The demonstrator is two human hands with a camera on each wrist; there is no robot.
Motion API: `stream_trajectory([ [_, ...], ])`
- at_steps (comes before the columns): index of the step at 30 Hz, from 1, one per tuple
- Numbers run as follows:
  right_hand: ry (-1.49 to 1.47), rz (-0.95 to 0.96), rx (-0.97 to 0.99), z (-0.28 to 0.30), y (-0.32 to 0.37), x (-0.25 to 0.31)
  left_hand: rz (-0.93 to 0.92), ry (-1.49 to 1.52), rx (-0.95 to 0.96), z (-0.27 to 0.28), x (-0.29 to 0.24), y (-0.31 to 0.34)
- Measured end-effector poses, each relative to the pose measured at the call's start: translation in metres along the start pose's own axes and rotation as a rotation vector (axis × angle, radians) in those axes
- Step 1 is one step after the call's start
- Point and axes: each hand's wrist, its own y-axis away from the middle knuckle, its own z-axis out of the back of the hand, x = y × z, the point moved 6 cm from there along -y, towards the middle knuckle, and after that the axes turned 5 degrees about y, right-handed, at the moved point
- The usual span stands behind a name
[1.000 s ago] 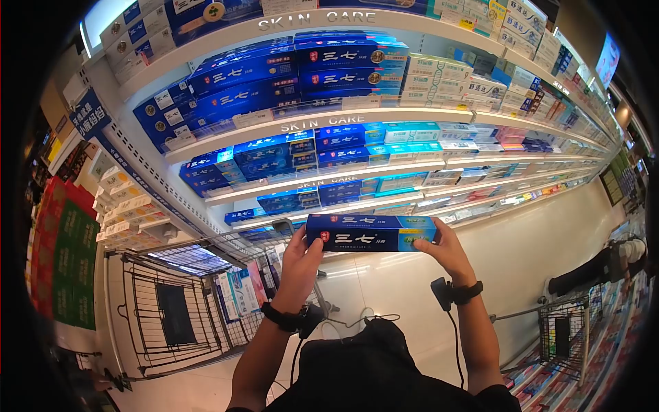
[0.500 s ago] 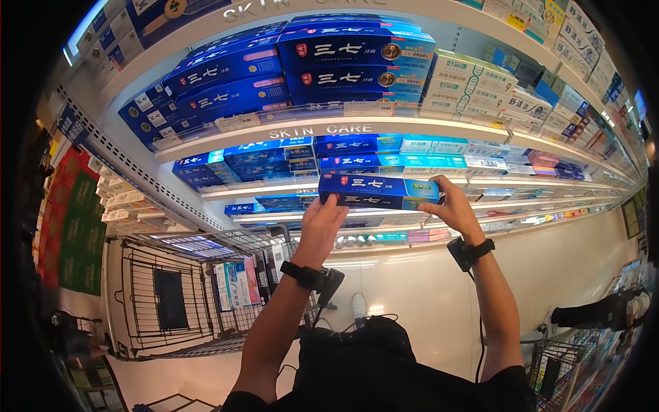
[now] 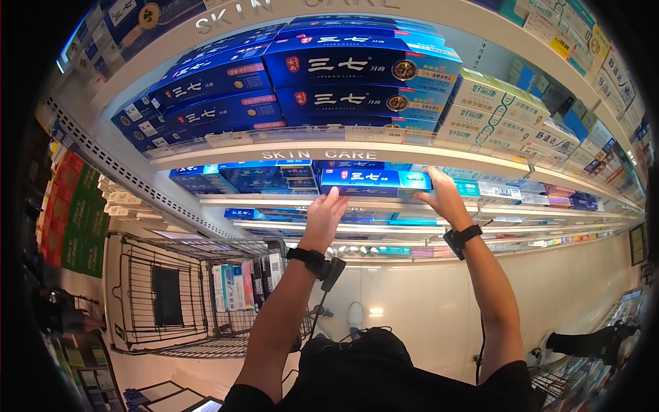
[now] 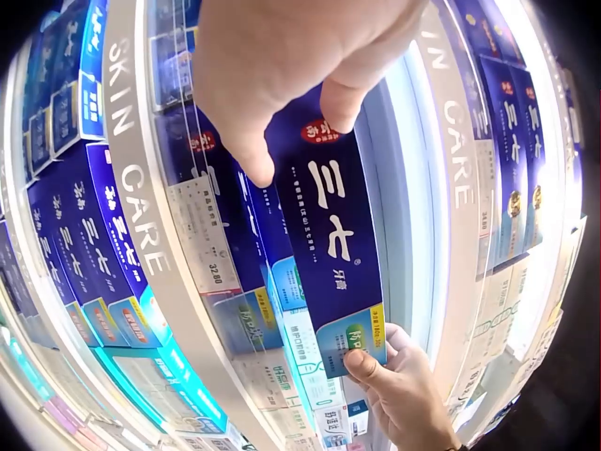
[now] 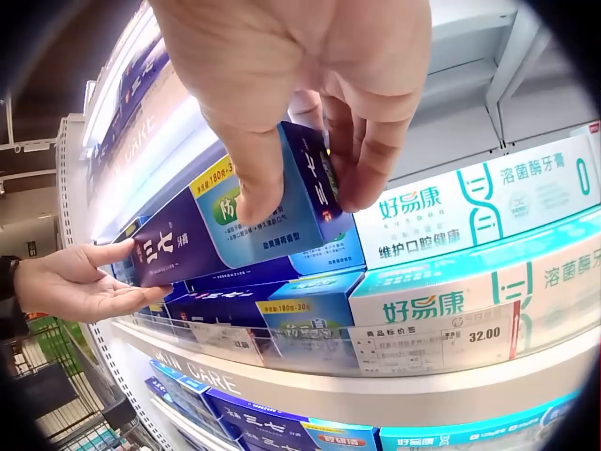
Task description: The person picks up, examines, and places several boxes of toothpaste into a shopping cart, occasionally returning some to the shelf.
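A long dark-blue toothpaste box (image 3: pixel 371 180) with a light-blue end is held level between both hands, at the front of the shelf below the top "SKIN CARE" ledge. The left hand (image 3: pixel 326 220) pinches its left end, thumb on the printed face and fingers underneath. At the light-blue end, the right hand (image 3: pixel 447 199) grips with the thumb (image 5: pixel 254 178) on the front and the fingers round the end. Beneath and behind it sit matching blue toothpaste boxes (image 5: pixel 221 305), and white-and-teal boxes (image 5: pixel 413 301) stand alongside to the right.
The shelf ledge (image 3: pixel 439 154) runs across just above the hands, with larger blue boxes (image 3: pixel 336 65) stacked over it. A wire shopping cart (image 3: pixel 123 302) stands to the left, holding several upright boxes (image 3: pixel 237 288). Another cart is partly seen at lower right.
Both hands have carried the toothpaste box forward, from in front of the body to the shelf, among the matching boxes. The head view has come closer to the shelves.
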Motion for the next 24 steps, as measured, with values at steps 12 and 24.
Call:
stream_trajectory([
  [12,-0.019,-0.136,0.134,-0.029,-0.016,-0.012,0.078,-0.15,-0.077,0.02,-0.002,-0.017],
  [24,-0.032,-0.164,0.096,-0.043,-0.022,-0.011,0.033,-0.21,-0.138,0.031,-0.006,-0.022],
])
